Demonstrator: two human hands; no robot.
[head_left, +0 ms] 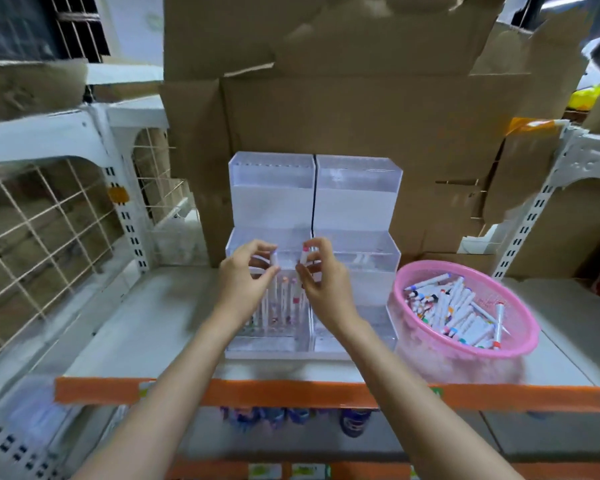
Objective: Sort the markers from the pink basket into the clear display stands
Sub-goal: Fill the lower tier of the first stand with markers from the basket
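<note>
Two clear stepped display stands sit side by side on the shelf, the left stand point(271, 188) and the right stand point(359, 202). Several white markers point(284, 299) stand upright in the left stand's front tier. My left hand point(245, 275) pinches a white marker point(274, 260) over that tier. My right hand point(321, 273) pinches a marker with a pink cap point(304, 254) just to the right of it. The pink basket point(513, 344) at the right holds several white markers point(451, 306) with coloured caps.
Brown cardboard boxes point(326, 109) rise behind the stands. A white wire rack point(49, 216) stands at the left and a white slotted upright point(530, 216) at the right. The shelf has an orange front edge point(257, 393), with more goods below it.
</note>
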